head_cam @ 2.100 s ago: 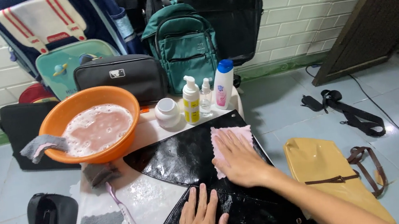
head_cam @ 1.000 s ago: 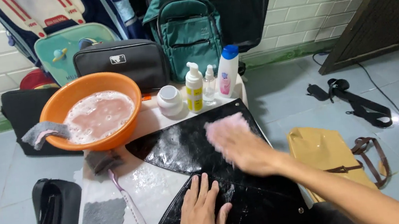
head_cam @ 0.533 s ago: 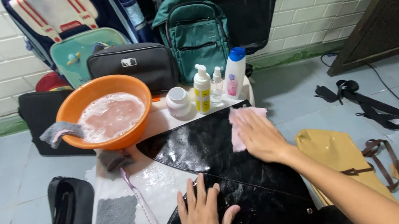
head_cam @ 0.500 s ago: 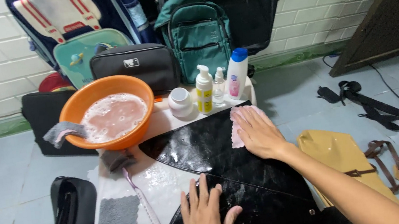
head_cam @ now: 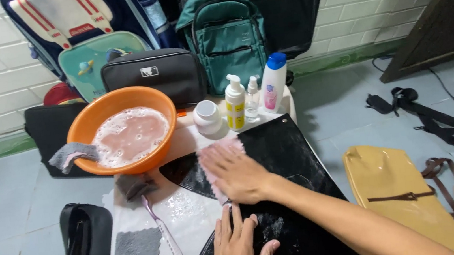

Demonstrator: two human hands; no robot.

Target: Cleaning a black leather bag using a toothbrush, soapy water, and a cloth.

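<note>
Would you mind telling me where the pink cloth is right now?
In the head view the pink cloth lies under the right hand, flat on the black bag, just right of the orange basin.

Basin (head_cam: 76,129) left of bottles (head_cam: 235,102), seemingly behind bag (head_cam: 290,154)

Glossy wet black leather bag (head_cam: 281,155), soft pink cloth (head_cam: 223,148), shiny plastic basin (head_cam: 81,124).

right hand (head_cam: 232,172) flat, left hand (head_cam: 240,251) splayed (palm-down)
</note>
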